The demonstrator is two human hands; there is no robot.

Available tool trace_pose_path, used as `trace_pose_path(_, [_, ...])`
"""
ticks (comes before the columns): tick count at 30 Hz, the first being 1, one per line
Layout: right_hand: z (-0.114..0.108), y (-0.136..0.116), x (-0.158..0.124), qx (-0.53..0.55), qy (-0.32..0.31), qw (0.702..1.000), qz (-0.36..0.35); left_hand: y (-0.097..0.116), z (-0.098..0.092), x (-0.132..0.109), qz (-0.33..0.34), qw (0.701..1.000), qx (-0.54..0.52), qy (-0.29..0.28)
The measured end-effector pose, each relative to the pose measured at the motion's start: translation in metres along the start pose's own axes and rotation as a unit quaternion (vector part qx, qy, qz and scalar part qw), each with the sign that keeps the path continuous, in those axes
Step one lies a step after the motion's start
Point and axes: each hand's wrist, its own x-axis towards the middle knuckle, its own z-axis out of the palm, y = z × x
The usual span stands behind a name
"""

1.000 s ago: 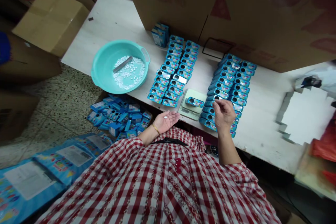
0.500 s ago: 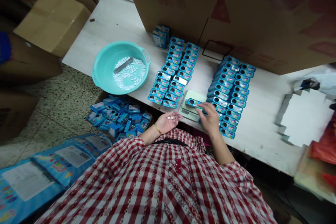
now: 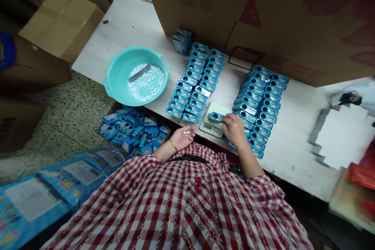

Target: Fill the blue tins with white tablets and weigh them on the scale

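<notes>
My left hand is palm up at the table's front edge, fingers slightly curled, cradling a few small white tablets. On a pale kitchen scale lies a small blue tin with a round opening in its top. The fingers of my right hand are closed at the tin's right end and hide that part. To the left, a turquoise basin contains many loose white tablets and a grey bar-like tool.
Rows of blue tins stand left of the scale, more rows to its right. A large cardboard box walls off the back. Blue packs fill a box below the front edge. White stacked card lies right.
My left hand has drawn slightly left, away from the scale, its fingers curling more. My right hand stays at the tin's end, fingers now more bunched. The view has shifted slightly.
</notes>
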Motion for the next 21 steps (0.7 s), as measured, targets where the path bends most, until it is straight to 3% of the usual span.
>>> trace_pose_path(6, [-0.007, -0.002, 0.002, 0.009, 0.009, 1.000, -0.005, 0.000, 0.003, 0.003, -0.010, 1.000, 0.017, -0.017])
trace_pose_path(8, [-0.006, -0.015, 0.000, 0.041, 0.022, 0.999, -0.024, -0.002, 0.007, 0.003, -0.013, 0.999, 0.024, -0.045])
trace_pose_path(11, [0.003, -0.046, -0.007, 0.088, -0.010, 0.991, -0.100, -0.007, 0.015, 0.004, -0.012, 0.995, 0.020, -0.098])
trace_pose_path(15, [0.018, -0.075, -0.018, 0.087, -0.033, 0.986, -0.137, -0.015, 0.028, 0.004, -0.010, 0.994, 0.023, -0.108])
trace_pose_path(17, [0.018, -0.069, -0.020, 0.090, -0.009, 0.988, -0.124, -0.017, 0.034, 0.005, -0.010, 0.993, 0.023, -0.114])
trace_pose_path(21, [0.007, -0.033, -0.014, 0.051, 0.059, 0.996, -0.039, -0.014, 0.041, 0.009, -0.011, 0.993, 0.023, -0.116])
